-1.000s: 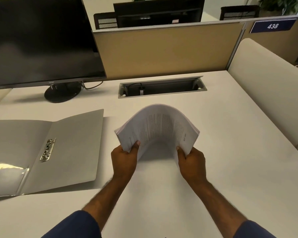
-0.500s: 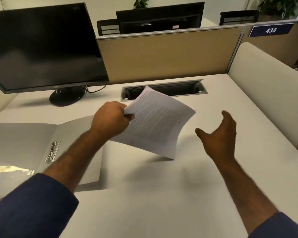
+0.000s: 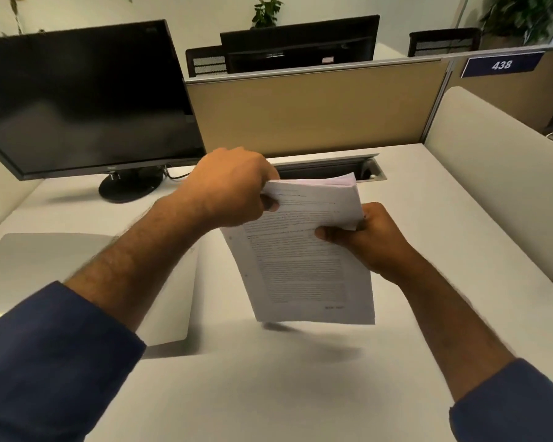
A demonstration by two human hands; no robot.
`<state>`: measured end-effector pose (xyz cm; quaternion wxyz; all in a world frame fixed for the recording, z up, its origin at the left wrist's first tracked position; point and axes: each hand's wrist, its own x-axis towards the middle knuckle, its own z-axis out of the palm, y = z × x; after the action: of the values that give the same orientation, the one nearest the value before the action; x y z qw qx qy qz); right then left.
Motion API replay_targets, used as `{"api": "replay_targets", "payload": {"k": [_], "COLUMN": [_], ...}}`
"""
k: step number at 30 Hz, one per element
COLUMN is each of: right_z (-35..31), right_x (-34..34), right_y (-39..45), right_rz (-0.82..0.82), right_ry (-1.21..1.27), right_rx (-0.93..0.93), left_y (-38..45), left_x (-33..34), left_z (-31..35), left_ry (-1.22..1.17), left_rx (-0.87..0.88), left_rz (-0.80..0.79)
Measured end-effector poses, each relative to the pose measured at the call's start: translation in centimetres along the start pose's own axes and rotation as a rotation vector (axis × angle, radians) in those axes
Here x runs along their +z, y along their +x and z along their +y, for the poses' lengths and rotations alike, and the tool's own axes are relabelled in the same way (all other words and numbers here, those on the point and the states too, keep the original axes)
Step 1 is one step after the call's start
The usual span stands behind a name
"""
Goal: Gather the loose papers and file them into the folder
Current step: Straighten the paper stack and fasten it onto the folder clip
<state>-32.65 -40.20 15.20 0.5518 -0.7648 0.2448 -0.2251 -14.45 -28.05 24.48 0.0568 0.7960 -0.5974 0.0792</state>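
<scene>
Stack of white printed papers [image 3: 304, 250] held in the air above the pale surface [image 3: 268, 387], clamped at its upper left by the closed left hand [image 3: 233, 189] and pinched at its right edge by the closed right hand [image 3: 364, 237]; print too blurred to read; open grey folder [image 3: 61, 256] flat at left, largely hidden behind the left forearm, its clip out of sight.

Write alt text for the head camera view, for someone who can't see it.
Both hands, left hand and right hand, hold a stack of printed papers above a white desk. An open grey folder lies left, below a dark monitor.
</scene>
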Motion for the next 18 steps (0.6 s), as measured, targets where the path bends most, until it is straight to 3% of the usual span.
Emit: {"api": "replay_targets", "payload": {"k": [3,5,7,9,11,14,18], "right_z": [0.3,0.3,0.3,0.3,0.4,0.9,1.7], "right_x": [-0.3,-0.8,-1.2,-1.3,-1.2,-1.1,0.0], "right_y": [-0.2,-0.2,-0.2,-0.2,0.0,0.3,0.5], "right_rz": [0.051,0.072,0.070,0.038,-0.001,-0.019,0.078], "right_ry": [0.090,0.182,0.256,0.298,0.313,0.274,0.184], "right_rx": [0.006,0.010,0.010,0.012,0.022,0.041,0.014], "left_y": [-0.3,-0.9,-1.7,-2.6,-3.7,-4.9,-4.9], "left_x": [0.8,1.3,2.1,3.9,6.1,8.4,9.7], "left_z": [-1.6,-2.7,-3.4,-3.9,-3.8,-2.8,-0.5], "left_ry": [-0.090,-0.417,-0.949,-1.414,-1.687,-1.867,-1.740], "left_rx": [-0.045,-0.201,-0.331,-0.282,-0.236,-0.296,-0.389], "left_rz": [0.311,0.437,0.353,0.109,-0.086,-0.145,0.078]}}
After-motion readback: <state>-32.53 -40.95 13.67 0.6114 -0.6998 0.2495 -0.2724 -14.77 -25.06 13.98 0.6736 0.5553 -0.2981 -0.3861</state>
